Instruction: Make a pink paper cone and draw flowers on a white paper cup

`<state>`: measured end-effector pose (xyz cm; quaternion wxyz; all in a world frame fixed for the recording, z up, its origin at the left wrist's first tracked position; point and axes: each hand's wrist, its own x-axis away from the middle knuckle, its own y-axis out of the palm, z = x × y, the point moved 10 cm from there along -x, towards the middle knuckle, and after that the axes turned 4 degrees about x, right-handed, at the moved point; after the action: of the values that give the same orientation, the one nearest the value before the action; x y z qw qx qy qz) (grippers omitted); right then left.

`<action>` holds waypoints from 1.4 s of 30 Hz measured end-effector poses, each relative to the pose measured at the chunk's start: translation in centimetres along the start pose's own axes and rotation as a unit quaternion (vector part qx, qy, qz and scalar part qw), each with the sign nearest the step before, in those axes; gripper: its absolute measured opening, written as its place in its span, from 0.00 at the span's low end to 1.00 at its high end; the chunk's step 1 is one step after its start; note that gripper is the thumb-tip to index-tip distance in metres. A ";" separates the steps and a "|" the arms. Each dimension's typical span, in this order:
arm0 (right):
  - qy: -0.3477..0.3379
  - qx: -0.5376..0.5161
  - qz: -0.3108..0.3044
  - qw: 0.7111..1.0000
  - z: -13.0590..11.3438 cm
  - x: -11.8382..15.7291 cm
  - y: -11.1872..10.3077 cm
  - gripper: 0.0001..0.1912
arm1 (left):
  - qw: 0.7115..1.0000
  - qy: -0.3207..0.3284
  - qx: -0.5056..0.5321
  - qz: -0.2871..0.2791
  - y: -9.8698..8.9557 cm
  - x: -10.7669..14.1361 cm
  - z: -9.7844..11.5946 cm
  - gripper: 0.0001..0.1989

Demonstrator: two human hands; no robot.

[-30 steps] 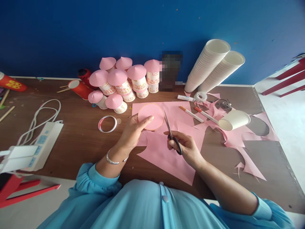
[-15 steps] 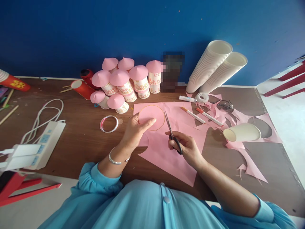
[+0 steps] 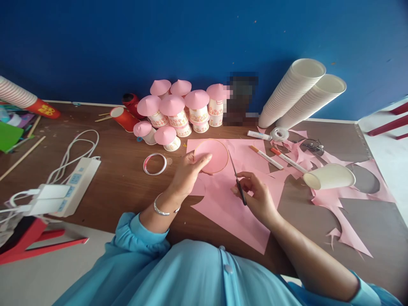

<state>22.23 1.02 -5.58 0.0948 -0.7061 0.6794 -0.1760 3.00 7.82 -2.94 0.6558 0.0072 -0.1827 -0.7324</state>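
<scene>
My left hand (image 3: pixel 188 172) pinches a round pink paper disc (image 3: pixel 216 155) with an orange-brown outline, thumb on top and the other fingers behind it. In my right hand (image 3: pixel 256 193) is a pair of scissors (image 3: pixel 239 187) with black handles. Its blades look closed together and point up beside the disc's right edge. Below both hands lies a pink paper sheet (image 3: pixel 236 212) with a curved piece cut from its left side. Behind them stand several paper-cup houses (image 3: pixel 197 112) with pink cone roofs and red drawings.
White paper cup stacks (image 3: pixel 293 91) lean on the blue wall. Markers (image 3: pixel 267 157), a tape roll (image 3: pixel 279 134), pink scraps (image 3: pixel 350 233) and a lying cup (image 3: pixel 331 176) are at right. A tape ring (image 3: pixel 154 164), red cup (image 3: pixel 123 119) and power strip (image 3: pixel 79 187) are at left.
The whole view has shifted, so things sit farther right in it. The scissors have turned more edge-on beside the disc, still in my right hand. My left hand keeps the disc.
</scene>
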 end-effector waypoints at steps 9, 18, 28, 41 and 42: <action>-0.143 0.313 0.096 0.934 -2.7 0.0 -2.8 0.11 | 0.993 0.054 0.058 0.091 -3.7 -0.7 2.4 0.16; -0.201 0.530 0.009 0.824 -2.6 1.9 -2.6 0.15 | 0.995 0.033 0.027 0.087 -6.0 -0.3 1.0 0.16; -0.232 0.585 -0.035 0.776 -2.0 2.8 -2.0 0.10 | 0.999 0.035 0.022 0.019 -4.0 0.2 0.6 0.13; -0.234 0.573 -0.040 0.784 -2.0 2.6 -3.0 0.14 | 0.999 0.037 -0.024 0.001 -3.7 0.3 0.6 0.14; -0.239 0.561 -0.032 0.792 -2.1 2.7 -3.3 0.14 | 0.999 0.037 -0.023 -0.004 -3.5 0.4 0.7 0.14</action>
<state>24.48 -1.23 -2.09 0.6278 -0.5697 0.3946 -0.3545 -0.58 7.91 -3.19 0.6591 0.0201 -0.1408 -0.7385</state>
